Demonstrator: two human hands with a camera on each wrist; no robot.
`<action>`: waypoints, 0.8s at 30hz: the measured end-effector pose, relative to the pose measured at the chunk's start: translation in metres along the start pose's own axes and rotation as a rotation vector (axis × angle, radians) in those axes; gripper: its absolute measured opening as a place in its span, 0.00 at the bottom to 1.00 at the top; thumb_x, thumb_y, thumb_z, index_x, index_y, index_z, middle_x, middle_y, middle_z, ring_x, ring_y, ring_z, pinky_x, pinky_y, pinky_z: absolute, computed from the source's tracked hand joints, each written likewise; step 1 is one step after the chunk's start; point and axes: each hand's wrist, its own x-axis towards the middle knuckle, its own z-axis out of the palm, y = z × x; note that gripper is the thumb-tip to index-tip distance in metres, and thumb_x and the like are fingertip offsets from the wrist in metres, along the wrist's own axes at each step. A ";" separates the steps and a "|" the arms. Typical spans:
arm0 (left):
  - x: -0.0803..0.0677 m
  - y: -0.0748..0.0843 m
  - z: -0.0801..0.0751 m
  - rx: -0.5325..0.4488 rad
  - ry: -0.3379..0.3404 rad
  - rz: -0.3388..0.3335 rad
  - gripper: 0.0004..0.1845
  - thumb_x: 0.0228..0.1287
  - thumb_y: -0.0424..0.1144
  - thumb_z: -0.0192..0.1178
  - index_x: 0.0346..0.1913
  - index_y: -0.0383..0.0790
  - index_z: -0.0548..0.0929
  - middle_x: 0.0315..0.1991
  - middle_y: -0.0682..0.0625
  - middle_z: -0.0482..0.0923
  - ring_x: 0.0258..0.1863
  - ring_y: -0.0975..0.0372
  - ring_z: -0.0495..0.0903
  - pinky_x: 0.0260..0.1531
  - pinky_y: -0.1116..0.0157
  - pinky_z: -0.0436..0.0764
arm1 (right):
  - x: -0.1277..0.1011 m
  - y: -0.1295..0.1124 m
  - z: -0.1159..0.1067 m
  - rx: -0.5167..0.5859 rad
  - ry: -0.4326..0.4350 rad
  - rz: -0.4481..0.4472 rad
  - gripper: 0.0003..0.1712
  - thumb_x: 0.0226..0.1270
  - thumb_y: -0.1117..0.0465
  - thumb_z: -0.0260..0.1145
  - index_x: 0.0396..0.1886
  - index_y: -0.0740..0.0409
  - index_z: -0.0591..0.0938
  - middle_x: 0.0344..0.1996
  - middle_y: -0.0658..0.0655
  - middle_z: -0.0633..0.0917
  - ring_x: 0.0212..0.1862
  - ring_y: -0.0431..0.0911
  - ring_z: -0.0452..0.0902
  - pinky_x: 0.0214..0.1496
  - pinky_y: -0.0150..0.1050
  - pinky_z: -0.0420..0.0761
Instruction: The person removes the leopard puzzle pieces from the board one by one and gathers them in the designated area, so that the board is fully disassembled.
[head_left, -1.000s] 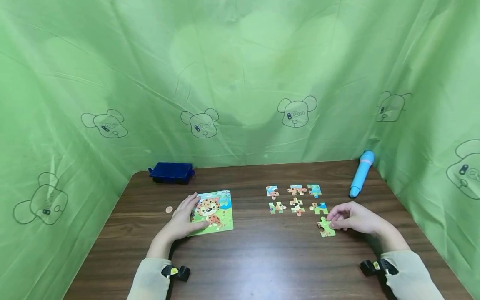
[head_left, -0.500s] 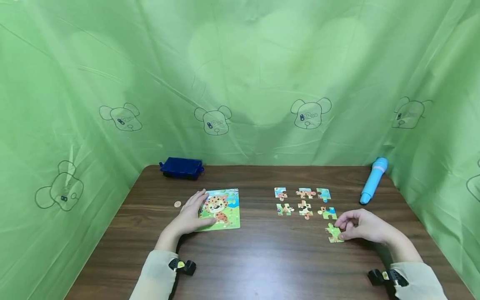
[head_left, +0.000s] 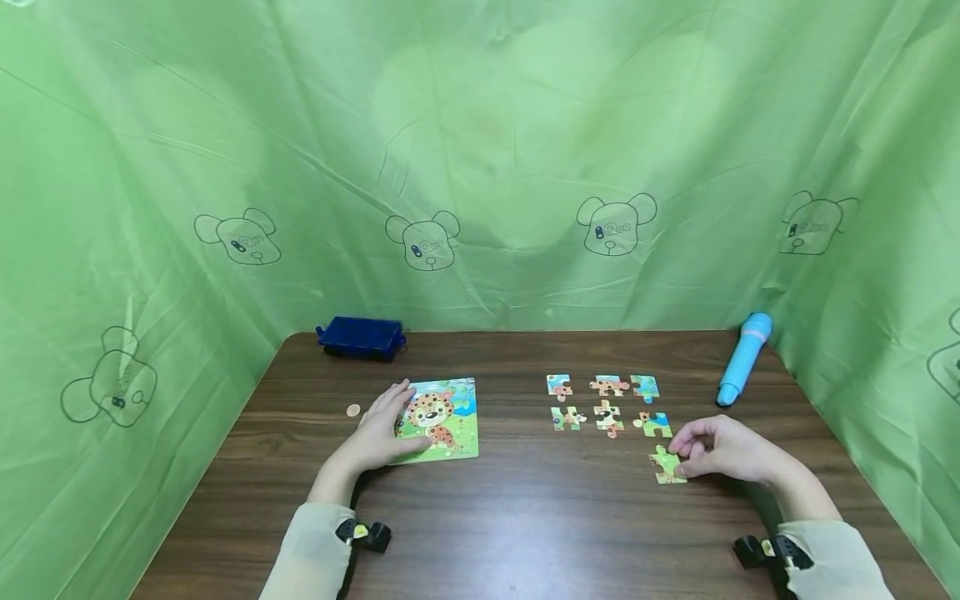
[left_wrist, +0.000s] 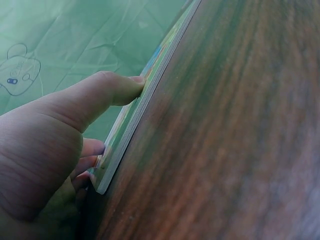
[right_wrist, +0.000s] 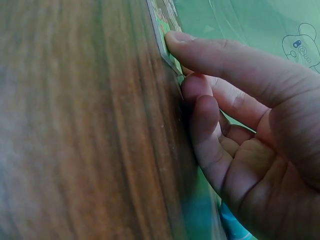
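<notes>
My left hand (head_left: 381, 433) rests on the left part of a square puzzle board (head_left: 453, 425) with a leopard picture. Its thumb (left_wrist: 112, 89) touches the board's face near the front edge, and the other fingers extend along the left side. On the right, my right hand (head_left: 727, 450) holds a green puzzle piece (head_left: 666, 467) by its right edge, with the piece at the table surface. Thumb (right_wrist: 192, 42) on the piece, the other fingers are curled beside it. Several loose pieces lie in two rows beyond, among them a blue-and-green piece (head_left: 654, 425) just above the held one.
A dark blue box (head_left: 362, 336) stands at the back left of the wooden table (head_left: 517, 517). Near the right back corner lies a light blue microphone-shaped object (head_left: 744, 360). A small round disc (head_left: 353, 410) sits left of the board. Green curtains (head_left: 480, 167) surround the table.
The head view has shifted, so everything appears displaced in it. My right hand stays at the green puzzle piece, and my left hand stays on the board.
</notes>
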 end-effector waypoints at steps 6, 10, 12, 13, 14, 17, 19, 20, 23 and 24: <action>0.001 -0.002 0.001 0.002 0.001 0.013 0.60 0.62 0.63 0.78 0.88 0.39 0.60 0.89 0.41 0.51 0.88 0.42 0.45 0.79 0.29 0.49 | 0.000 0.000 0.001 -0.007 0.011 -0.032 0.16 0.64 0.67 0.81 0.48 0.70 0.88 0.30 0.51 0.87 0.32 0.36 0.81 0.34 0.33 0.82; 0.001 -0.004 0.001 -0.014 -0.010 0.008 0.60 0.62 0.63 0.78 0.88 0.40 0.60 0.90 0.43 0.50 0.89 0.43 0.44 0.80 0.29 0.47 | 0.000 0.000 0.001 -0.025 0.025 -0.026 0.15 0.64 0.66 0.81 0.47 0.68 0.88 0.31 0.52 0.88 0.33 0.36 0.82 0.35 0.33 0.83; 0.001 -0.004 0.001 -0.020 -0.010 0.007 0.59 0.62 0.62 0.78 0.88 0.40 0.60 0.90 0.43 0.50 0.89 0.44 0.44 0.80 0.29 0.47 | 0.000 -0.002 0.001 -0.043 0.045 -0.027 0.14 0.66 0.65 0.81 0.47 0.67 0.89 0.32 0.52 0.88 0.34 0.37 0.82 0.36 0.33 0.83; 0.001 -0.004 0.001 -0.022 -0.010 0.007 0.59 0.62 0.62 0.78 0.88 0.40 0.60 0.90 0.43 0.50 0.89 0.44 0.44 0.80 0.29 0.47 | 0.000 -0.003 0.001 -0.056 0.060 -0.033 0.14 0.67 0.64 0.81 0.47 0.67 0.89 0.32 0.51 0.89 0.34 0.36 0.82 0.36 0.34 0.83; 0.001 -0.004 0.001 -0.021 -0.011 0.006 0.59 0.63 0.62 0.78 0.88 0.40 0.60 0.90 0.43 0.50 0.89 0.44 0.44 0.80 0.29 0.47 | 0.000 -0.005 0.000 -0.066 0.075 -0.040 0.13 0.69 0.63 0.80 0.47 0.66 0.89 0.33 0.51 0.89 0.35 0.37 0.83 0.37 0.34 0.84; 0.000 -0.004 0.001 -0.019 -0.014 0.000 0.59 0.62 0.62 0.78 0.88 0.40 0.60 0.90 0.43 0.50 0.89 0.44 0.44 0.80 0.29 0.47 | 0.001 -0.015 0.001 -0.069 0.110 -0.083 0.11 0.74 0.62 0.77 0.48 0.65 0.89 0.35 0.55 0.91 0.36 0.40 0.86 0.38 0.37 0.87; -0.001 -0.003 0.001 -0.019 -0.017 -0.003 0.59 0.62 0.62 0.78 0.88 0.40 0.60 0.90 0.43 0.50 0.89 0.44 0.44 0.80 0.29 0.48 | 0.004 -0.026 0.003 -0.069 0.126 -0.121 0.09 0.77 0.61 0.74 0.49 0.64 0.89 0.36 0.57 0.91 0.36 0.43 0.87 0.39 0.39 0.88; -0.001 -0.003 0.001 -0.018 -0.016 -0.003 0.59 0.62 0.62 0.78 0.88 0.40 0.61 0.90 0.43 0.50 0.89 0.44 0.44 0.80 0.29 0.48 | 0.007 -0.033 0.006 -0.070 0.134 -0.139 0.09 0.78 0.61 0.74 0.49 0.63 0.89 0.37 0.58 0.92 0.36 0.44 0.88 0.39 0.40 0.89; -0.001 -0.002 0.001 -0.015 -0.009 0.000 0.59 0.62 0.62 0.78 0.87 0.40 0.61 0.89 0.43 0.50 0.89 0.44 0.44 0.80 0.29 0.48 | 0.021 -0.059 0.019 -0.120 0.176 -0.185 0.08 0.77 0.60 0.74 0.49 0.59 0.90 0.37 0.56 0.91 0.37 0.43 0.87 0.39 0.38 0.87; -0.001 -0.001 0.000 -0.015 -0.008 0.002 0.59 0.62 0.62 0.78 0.87 0.40 0.61 0.89 0.43 0.51 0.89 0.44 0.44 0.80 0.29 0.48 | 0.028 -0.069 0.025 -0.137 0.191 -0.197 0.08 0.77 0.59 0.75 0.49 0.57 0.90 0.37 0.54 0.91 0.38 0.43 0.86 0.40 0.38 0.86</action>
